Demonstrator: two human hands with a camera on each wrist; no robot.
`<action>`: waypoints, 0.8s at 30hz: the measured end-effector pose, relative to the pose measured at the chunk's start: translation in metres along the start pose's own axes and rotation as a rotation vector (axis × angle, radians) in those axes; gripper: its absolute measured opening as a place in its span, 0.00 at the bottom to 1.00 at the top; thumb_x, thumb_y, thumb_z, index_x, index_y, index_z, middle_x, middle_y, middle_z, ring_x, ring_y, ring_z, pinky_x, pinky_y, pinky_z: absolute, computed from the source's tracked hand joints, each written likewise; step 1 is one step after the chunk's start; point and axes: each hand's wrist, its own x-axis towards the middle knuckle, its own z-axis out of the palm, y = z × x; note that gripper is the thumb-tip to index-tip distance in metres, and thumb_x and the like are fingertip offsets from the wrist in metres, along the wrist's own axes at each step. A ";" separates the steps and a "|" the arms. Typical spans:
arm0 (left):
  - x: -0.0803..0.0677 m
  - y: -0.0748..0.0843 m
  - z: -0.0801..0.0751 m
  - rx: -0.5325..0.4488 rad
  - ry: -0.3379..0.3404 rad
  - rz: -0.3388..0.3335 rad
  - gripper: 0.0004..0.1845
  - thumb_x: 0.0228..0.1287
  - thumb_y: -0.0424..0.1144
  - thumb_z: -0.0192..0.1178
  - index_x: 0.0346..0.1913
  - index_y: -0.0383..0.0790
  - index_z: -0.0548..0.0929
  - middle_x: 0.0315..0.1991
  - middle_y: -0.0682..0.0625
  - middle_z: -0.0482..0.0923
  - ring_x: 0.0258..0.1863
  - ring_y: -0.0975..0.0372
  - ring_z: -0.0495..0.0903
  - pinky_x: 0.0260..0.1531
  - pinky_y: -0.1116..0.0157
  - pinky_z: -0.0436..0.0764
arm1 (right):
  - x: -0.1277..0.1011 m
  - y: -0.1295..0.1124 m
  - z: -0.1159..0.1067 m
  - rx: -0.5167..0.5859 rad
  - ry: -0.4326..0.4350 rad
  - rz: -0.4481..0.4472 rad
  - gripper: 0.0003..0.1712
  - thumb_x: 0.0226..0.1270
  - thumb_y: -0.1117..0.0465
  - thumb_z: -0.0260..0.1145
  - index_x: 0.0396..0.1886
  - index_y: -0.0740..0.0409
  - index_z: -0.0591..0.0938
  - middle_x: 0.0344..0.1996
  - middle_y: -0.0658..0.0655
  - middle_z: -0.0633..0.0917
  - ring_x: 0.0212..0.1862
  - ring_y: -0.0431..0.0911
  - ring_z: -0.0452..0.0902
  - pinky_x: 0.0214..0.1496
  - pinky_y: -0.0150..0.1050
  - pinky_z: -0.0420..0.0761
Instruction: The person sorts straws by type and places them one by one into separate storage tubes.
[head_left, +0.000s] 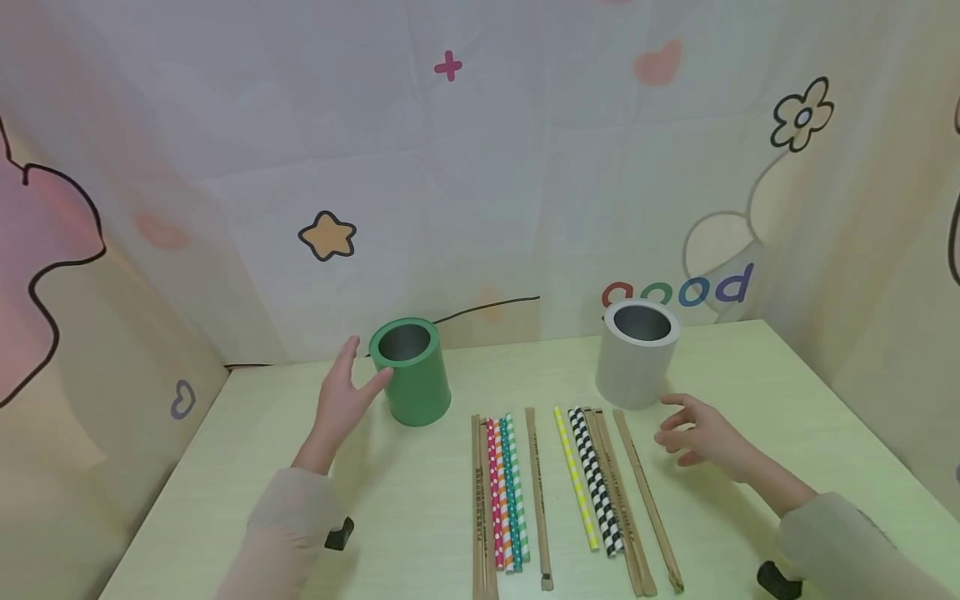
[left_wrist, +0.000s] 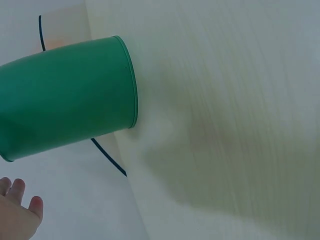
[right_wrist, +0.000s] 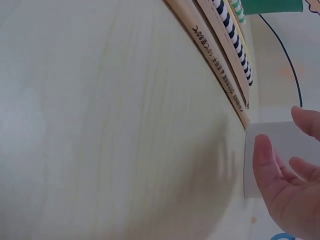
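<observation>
A green cylindrical cup (head_left: 418,387) stands upright at the back left of the table, with its dark inside showing. My left hand (head_left: 343,404) is just left of it, fingers and thumb spread and holding nothing. The thumb overlaps the cup's side in the head view; whether it touches I cannot tell. In the left wrist view, fingertips (left_wrist: 17,192) appear apart from the green cup (left_wrist: 70,95). At the back right is a white cup (head_left: 633,367), also upright. Below and right of it, my right hand (head_left: 705,437) hovers with loosely bent, empty fingers.
Between the hands lie patterned paper straws (head_left: 504,496), a yellow striped straw (head_left: 577,483), black-and-white checked straws (head_left: 596,483) and several brown paper-wrapped sticks (head_left: 538,500), roughly side by side. A printed cloth (head_left: 487,183) hangs behind the light wooden table (head_left: 405,533).
</observation>
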 end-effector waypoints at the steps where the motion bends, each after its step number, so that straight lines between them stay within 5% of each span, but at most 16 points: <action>1: 0.001 0.000 0.002 -0.005 0.003 -0.003 0.45 0.53 0.61 0.54 0.69 0.46 0.47 0.69 0.48 0.47 0.68 0.53 0.47 0.64 0.50 0.52 | 0.001 0.001 0.003 0.005 -0.008 0.009 0.40 0.58 0.58 0.61 0.63 0.68 0.52 0.43 0.67 0.73 0.36 0.48 0.78 0.35 0.42 0.81; 24: 0.008 0.002 0.027 -0.104 0.009 -0.062 0.49 0.50 0.62 0.56 0.69 0.46 0.44 0.68 0.46 0.50 0.68 0.54 0.50 0.64 0.50 0.53 | 0.016 -0.002 0.043 -0.056 0.031 0.148 0.31 0.54 0.66 0.62 0.56 0.72 0.63 0.27 0.57 0.75 0.26 0.43 0.73 0.26 0.37 0.79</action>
